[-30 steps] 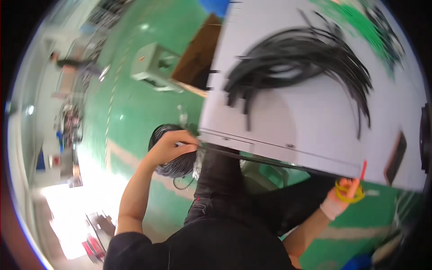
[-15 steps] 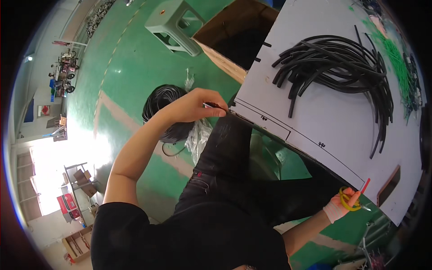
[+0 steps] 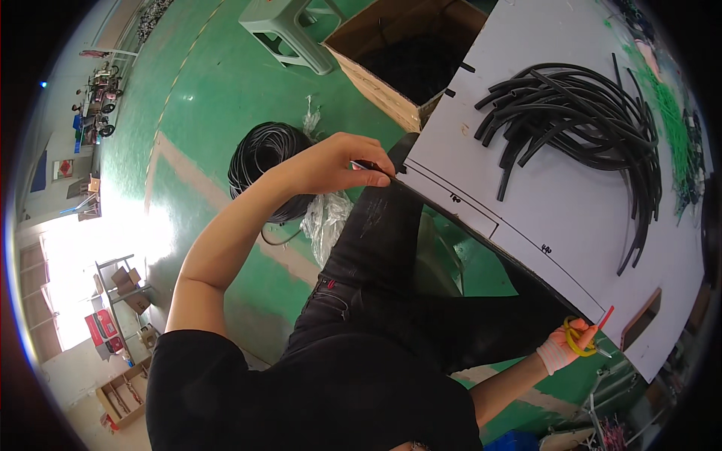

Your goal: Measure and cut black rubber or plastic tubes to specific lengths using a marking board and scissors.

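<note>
My left hand is at the left end of the white tabletop's near edge, thumb and fingers pinched together. Something small and dark with a pale, reddish bit shows at the fingers; I cannot make out what it is. A dark strip follows the edge between my hands; whether it is a tube or the table's rim I cannot tell. My right hand, wrapped in white at the wrist, holds yellow-handled scissors at the edge's other end. A thin red strip stands by its fingers. Several black tubes lie bunched on the tabletop.
Beyond the left end of the table stands an open cardboard box, with a grey-green stool beside it. A black coil and clear plastic wrap lie on the floor. Green strands cover the table's far side.
The view has shifted slightly, so the table and tubes sit a little differently in it. Both hands stay at the same ends of the table edge, the right still holding the scissors.
</note>
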Tool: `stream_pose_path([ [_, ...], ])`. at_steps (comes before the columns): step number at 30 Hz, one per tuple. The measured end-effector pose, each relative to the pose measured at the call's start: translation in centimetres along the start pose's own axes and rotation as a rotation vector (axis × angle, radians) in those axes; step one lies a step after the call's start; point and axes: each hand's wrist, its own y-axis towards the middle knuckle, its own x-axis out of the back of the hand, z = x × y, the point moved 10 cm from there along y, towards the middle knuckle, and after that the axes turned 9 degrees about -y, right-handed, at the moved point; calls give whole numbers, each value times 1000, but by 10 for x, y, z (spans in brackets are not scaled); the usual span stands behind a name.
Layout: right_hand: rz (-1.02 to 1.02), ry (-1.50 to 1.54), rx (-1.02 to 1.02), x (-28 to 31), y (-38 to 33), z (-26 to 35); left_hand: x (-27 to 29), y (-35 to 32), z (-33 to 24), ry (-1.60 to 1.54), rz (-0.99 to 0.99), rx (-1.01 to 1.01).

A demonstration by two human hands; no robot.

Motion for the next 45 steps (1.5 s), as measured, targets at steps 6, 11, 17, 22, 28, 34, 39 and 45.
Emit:
stream_pose_path([
  [6,77,49,13,-8,2,9,7,3,-17,6,-5,-62],
  [11,-15,-1,67,-1,-4,4,2,2,-5,-9,35,-79],
  [17,356,-182,419,-94,-17,109,2,-20,-24,-16,-87,-167],
  [22,397,-242,557,-220,71,166,14,-6,-50,-427,-322,-60],
  [28,658,-562,685,-266,-2,81,0,31,-31,-507,-423,-24],
  [34,1153,-938,218,-245,-168,-11,-9,36,-50,-547,-420,-20],
  [39,1403,-952,-32,-249,-188,-40,-7,35,-64,-474,-448,-21],
  [45,1420,-885,-192,-264,-197,-42,-4,38,-83,-487,-436,-56],
])
